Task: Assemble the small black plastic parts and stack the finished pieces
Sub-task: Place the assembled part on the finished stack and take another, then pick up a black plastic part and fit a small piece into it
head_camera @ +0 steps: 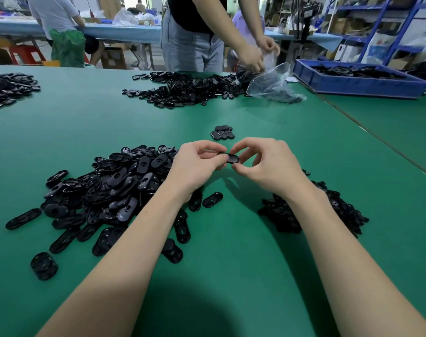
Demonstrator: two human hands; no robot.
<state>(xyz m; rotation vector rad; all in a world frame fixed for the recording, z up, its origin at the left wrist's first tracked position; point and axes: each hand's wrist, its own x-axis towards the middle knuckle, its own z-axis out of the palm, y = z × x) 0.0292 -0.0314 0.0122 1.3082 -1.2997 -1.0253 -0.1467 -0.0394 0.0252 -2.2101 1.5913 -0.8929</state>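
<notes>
- Both forearms reach out over the green table [231, 239]; the left hand [197, 164] and right hand [265, 164] meet above it, fingers curled, pinching one small black oval part [232, 158] between their fingertips.
- A heap of oval parts [104, 190] lies under the left forearm, a darker pile [304, 210] beneath the right wrist.
- A small cluster of finished pieces [222, 132] sits just beyond the hands.
- Across the table, another person [194, 32] handles a clear plastic bag [272, 81] beside a further pile [187, 90].

Two bare forearms and hands [197, 164], no sleeves, no gloves
</notes>
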